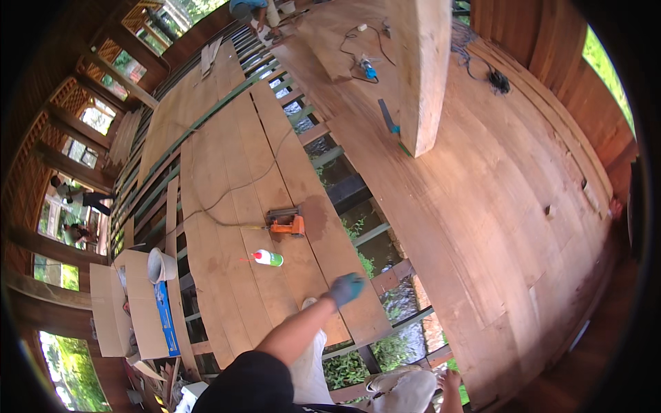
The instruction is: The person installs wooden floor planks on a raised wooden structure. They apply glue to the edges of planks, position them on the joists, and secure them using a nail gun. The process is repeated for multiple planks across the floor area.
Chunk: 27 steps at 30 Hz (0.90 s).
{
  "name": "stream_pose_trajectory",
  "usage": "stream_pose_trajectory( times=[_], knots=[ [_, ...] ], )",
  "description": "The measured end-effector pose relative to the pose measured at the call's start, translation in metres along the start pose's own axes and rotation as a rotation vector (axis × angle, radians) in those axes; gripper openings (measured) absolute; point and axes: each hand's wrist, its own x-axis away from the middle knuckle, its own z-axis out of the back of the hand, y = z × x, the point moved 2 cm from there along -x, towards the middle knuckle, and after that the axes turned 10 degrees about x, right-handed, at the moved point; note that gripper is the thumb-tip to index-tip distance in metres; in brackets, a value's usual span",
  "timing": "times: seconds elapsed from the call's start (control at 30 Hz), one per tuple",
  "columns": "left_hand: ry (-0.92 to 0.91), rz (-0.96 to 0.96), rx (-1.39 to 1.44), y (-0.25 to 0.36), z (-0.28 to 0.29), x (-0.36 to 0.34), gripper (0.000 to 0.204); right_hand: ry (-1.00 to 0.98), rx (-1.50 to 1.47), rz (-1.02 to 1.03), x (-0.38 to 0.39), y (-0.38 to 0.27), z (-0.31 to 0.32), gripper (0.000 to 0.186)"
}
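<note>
My left hand, in a grey and teal glove, is over the plank panel near its right edge; its fingers are too unclear to tell open from closed. Low in the view, my right hand is bare and beside my right knee, its fingers mostly hidden. Ahead of the left hand, a white and green squeeze bottle with a red cap lies on its side. Beyond the bottle lies an orange nail gun, joined to a thin air hose. Dark stains surround the nail gun.
Open gaps between joists show water and plants below. A wooden post stands on the right-hand floor, with a handsaw and a blue power tool near it. Left are a cardboard box and bucket. Another person works far ahead.
</note>
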Motion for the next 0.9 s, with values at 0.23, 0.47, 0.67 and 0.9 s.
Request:
stream_pose_trajectory(
  times=[0.23,0.47,0.67,0.9],
  knots=[
    [0.422,0.563,0.644,-0.180,0.232,0.132,0.031,-0.205,0.619,0.346,0.174,-0.241,-0.186,0.023],
    [-0.095,1.093,0.319,-0.315,0.257,0.262,0.042,0.388,1.172,0.846,0.232,-0.433,-0.336,0.044],
    [-0.495,0.479,-0.181,-0.257,0.340,0.222,0.019,1.203,0.507,1.647,0.346,-0.841,-0.413,0.077],
    [0.444,0.910,1.083,-0.162,0.485,0.069,0.037,1.353,-0.037,1.484,0.389,-1.022,-0.475,0.083]
  ],
)
